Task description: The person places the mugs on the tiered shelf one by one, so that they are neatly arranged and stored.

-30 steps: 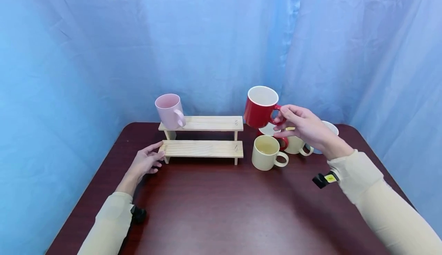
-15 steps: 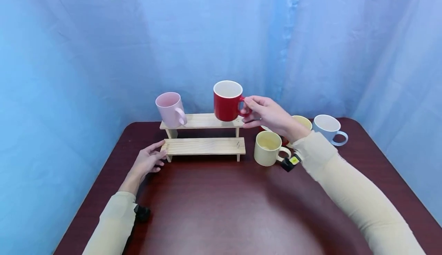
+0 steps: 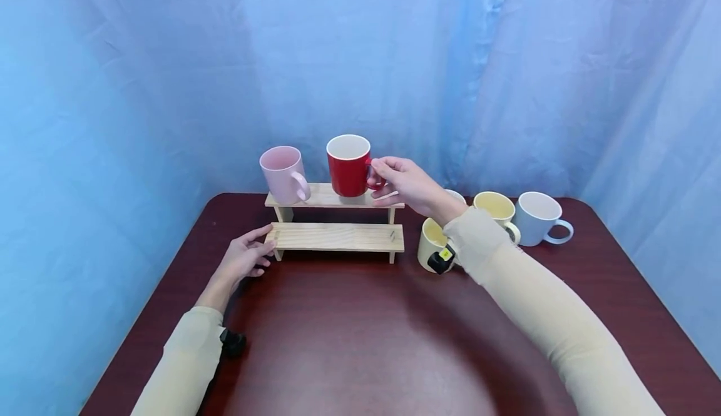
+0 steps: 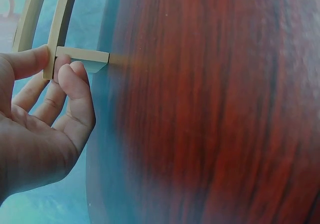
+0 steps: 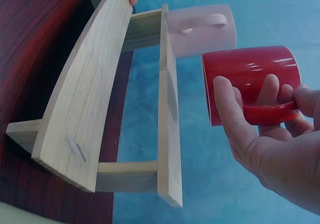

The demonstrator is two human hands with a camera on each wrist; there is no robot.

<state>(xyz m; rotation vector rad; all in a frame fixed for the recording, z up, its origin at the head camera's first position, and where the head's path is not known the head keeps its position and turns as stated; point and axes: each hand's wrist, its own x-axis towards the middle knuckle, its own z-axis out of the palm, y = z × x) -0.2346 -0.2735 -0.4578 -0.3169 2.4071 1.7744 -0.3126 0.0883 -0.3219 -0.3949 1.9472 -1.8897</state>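
Observation:
My right hand [image 3: 408, 186] holds a red mug [image 3: 345, 177] with a white inside by its handle. The mug is upright over the upper board of a two-step wooden shelf [image 3: 338, 236]. In the right wrist view a gap shows between the red mug [image 5: 250, 66] and the upper board [image 5: 169, 119]. To its left a pink mug [image 3: 281, 181] stands on that same board, handle turned right. My left hand [image 3: 245, 258] pinches the left end of the lower board; the left wrist view shows the thumb [image 4: 32, 62] against the board, with fingers curled beneath.
Right of the shelf stand a cream mug [image 3: 429, 244], a yellowish mug [image 3: 492, 206] and a pale blue mug [image 3: 535, 219]. Another mug's white rim [image 3: 455, 196] shows partly behind my right arm. Blue curtains [image 3: 360, 59] surround the dark wooden table [image 3: 338, 328].
My right hand has carried the red mug leftward, from above the group of mugs to over the upper board near the pink mug. My left hand has kept its grip on the lower board.

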